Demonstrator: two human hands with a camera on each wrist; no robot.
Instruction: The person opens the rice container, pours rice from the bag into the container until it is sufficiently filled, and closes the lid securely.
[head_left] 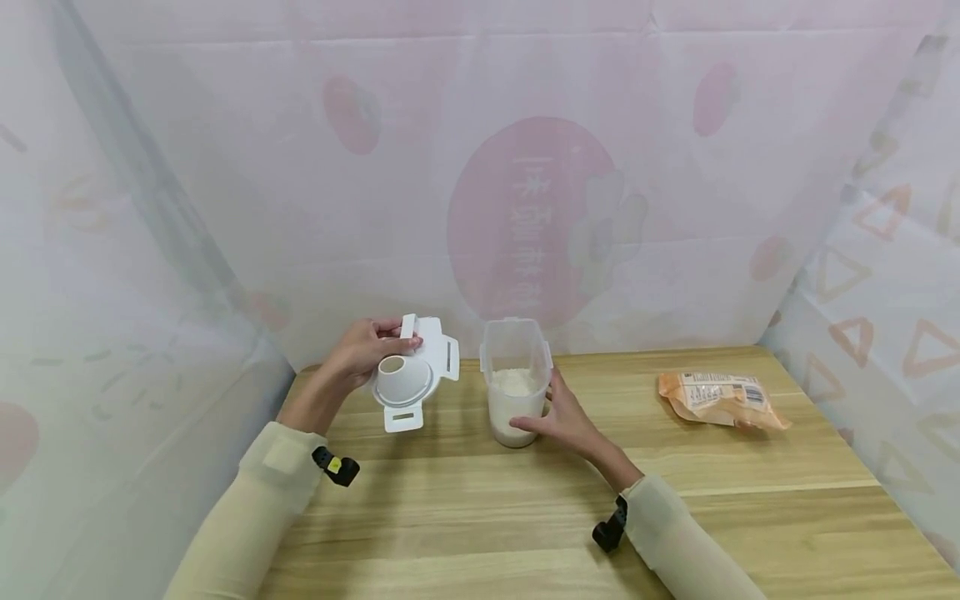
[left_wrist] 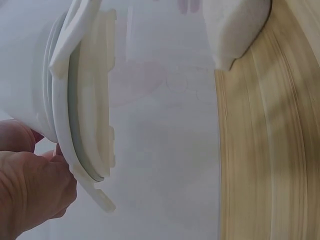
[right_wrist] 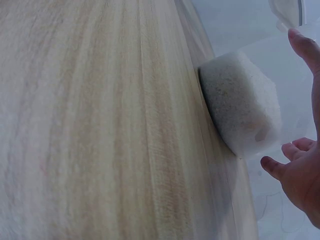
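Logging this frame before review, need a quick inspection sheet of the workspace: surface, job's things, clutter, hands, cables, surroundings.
Surface: light wooden table, bare grain showing.
Job's things: clear container upright on the table, part filled with white powder; white lid with clip tabs and a round cup-shaped part, held up off the table to the container's left.
Clutter: orange packet lying flat, far right of the container.
Hands: left hand grips the lid; right hand, fingers fairly straight, rests against the container's side.
Cables: nothing seen.
Surroundings: pale patterned sheeting behind and on both sides.
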